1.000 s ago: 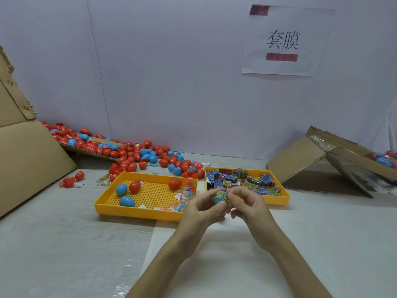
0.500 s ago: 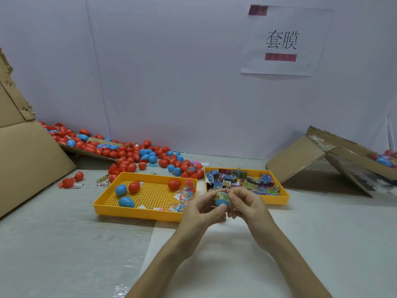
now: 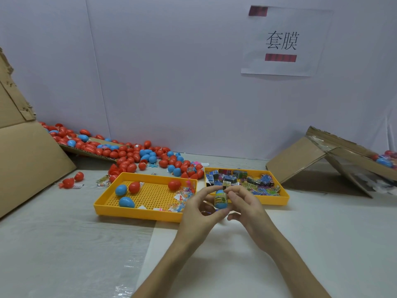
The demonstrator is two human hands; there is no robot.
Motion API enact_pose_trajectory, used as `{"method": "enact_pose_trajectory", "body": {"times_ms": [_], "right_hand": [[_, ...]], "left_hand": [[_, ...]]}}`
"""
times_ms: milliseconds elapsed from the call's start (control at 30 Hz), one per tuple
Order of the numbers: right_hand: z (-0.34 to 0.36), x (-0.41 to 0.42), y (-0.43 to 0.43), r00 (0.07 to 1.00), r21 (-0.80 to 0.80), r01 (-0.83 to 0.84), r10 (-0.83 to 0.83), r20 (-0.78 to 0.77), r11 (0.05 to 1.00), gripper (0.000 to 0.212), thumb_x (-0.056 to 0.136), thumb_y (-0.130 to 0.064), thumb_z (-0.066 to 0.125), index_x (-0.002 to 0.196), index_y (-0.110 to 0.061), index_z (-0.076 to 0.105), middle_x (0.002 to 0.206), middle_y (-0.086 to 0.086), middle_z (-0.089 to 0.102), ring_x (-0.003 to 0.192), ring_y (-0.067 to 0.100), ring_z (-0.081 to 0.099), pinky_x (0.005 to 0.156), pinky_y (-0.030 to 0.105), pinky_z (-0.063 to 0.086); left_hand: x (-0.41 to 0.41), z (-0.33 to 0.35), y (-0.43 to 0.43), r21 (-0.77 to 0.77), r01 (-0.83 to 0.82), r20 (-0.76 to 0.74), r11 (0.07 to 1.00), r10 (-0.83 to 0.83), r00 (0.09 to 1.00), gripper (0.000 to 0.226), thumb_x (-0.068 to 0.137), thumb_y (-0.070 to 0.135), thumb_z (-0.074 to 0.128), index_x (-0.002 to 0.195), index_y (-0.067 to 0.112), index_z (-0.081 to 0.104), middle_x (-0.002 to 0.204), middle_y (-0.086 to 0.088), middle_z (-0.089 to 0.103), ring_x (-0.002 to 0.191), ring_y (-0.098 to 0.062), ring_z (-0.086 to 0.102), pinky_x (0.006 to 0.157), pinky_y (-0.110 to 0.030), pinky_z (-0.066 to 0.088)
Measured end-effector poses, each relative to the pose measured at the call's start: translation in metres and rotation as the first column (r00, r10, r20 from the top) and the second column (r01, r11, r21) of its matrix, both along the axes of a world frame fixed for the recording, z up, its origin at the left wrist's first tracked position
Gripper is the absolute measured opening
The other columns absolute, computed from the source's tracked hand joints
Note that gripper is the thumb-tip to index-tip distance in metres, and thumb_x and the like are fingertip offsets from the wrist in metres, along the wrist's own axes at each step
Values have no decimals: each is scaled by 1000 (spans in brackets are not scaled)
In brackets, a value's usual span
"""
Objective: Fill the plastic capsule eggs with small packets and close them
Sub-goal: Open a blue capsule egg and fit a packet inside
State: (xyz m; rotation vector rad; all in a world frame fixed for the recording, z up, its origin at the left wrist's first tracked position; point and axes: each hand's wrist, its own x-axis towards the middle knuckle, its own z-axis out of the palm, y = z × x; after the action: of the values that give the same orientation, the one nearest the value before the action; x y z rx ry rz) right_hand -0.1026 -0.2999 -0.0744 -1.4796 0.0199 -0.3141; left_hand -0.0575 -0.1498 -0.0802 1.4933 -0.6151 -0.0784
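Between both hands, in front of the two yellow trays, stands an upright blue capsule egg with a printed green-yellow band round its middle. My left hand pinches it from the left with thumb and fingers. My right hand pinches it from the right near the top. The left yellow tray holds two blue eggs, two red eggs and clear packets. The right yellow tray is full of small printed packets.
A heap of red and blue eggs spreads along the back left over a flat cardboard sheet. A cardboard box stands at the left. Another opened box lies at the right. A paper sign hangs on the white wall.
The egg has turned upright between my hands and sits slightly lower and nearer. My left fingers have spread more around it.
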Motion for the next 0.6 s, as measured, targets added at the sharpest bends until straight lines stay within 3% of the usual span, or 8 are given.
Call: {"method": "enact_pose_trajectory", "body": {"times_ms": [133,200,367,467,600], "right_hand": [[-1,-2,1,1000,-39,-10,10,0,999,29,82,-37,73,110,-27,70,103,7,70,93,25,71,75,34,57],[1,-2,1,1000,-14,20,-20,6,1000,33,82,-30,76,113,-24,69,101,9,68,88,24,70,72,31,56],[4,-2,-9,998,275,68,-70,-3,959,34,88,-5,65,122,-10,63,98,12,72,85,29,74,71,29,58],[10,-1,-15,997,449,44,-11,-76,892,39,79,-18,68,117,-12,62,98,7,73,88,25,74,76,32,56],[35,11,-37,968,363,45,48,-245,931,37,79,-21,73,114,-11,67,98,6,75,81,17,73,71,27,55]], "left_hand": [[-1,-2,-1,26,-2,94,1000,-1,996,52,81,5,81,120,37,67,87,-6,65,74,-31,66,68,-34,61],[-1,-3,-1,31,-22,88,999,19,996,55,84,4,78,125,37,63,87,-6,62,73,-31,66,69,-36,61],[2,0,1,-25,-117,68,993,119,991,46,89,1,71,118,36,62,82,3,62,64,-10,62,63,-25,56],[2,-1,2,-41,-177,64,983,179,982,35,91,2,68,107,32,65,82,0,63,64,-14,61,62,-30,55],[1,-3,2,-7,-198,67,980,198,978,26,92,3,67,96,29,67,81,-2,66,65,-18,63,61,-34,57]]}}
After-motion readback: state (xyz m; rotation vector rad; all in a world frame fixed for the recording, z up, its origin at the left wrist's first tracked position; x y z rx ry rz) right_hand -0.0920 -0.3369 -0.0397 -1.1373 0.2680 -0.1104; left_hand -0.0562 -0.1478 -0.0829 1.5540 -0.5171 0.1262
